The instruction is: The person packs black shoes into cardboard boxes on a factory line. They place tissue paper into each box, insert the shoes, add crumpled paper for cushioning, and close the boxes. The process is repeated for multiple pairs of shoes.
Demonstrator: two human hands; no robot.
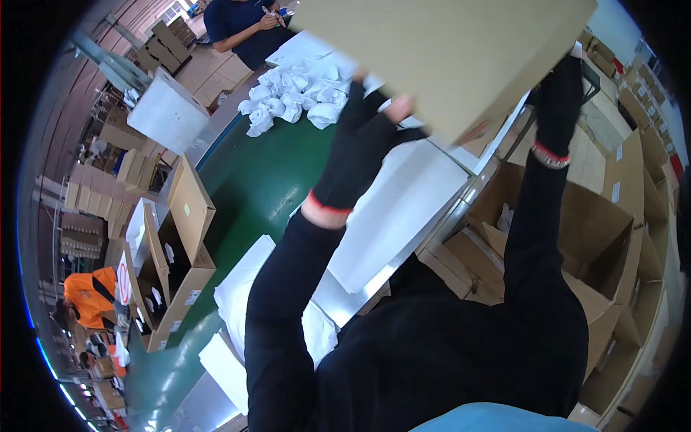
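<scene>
A large tan cardboard box [461, 57] is raised before me at the top of the view, slightly blurred and cut off by the frame. My left hand [363, 144], in a black glove with bare fingertips and a red cuff, grips its lower left edge. On the opposite side my right hand [560, 101], gloved the same way, holds the box; its fingers are partly hidden. Beneath the box, white paper sheets [396, 209] lie along the bench edge. Crumpled white paper wads [295, 93] are heaped beyond my left hand.
A green conveyor belt [266, 173] runs diagonally past the bench. An open carton [191, 281] stands on it at left, near another paper stack [245, 281]. Open cartons [590, 223] crowd my right side. One person [248, 29] stands at the far end, another in orange [90, 299] at left.
</scene>
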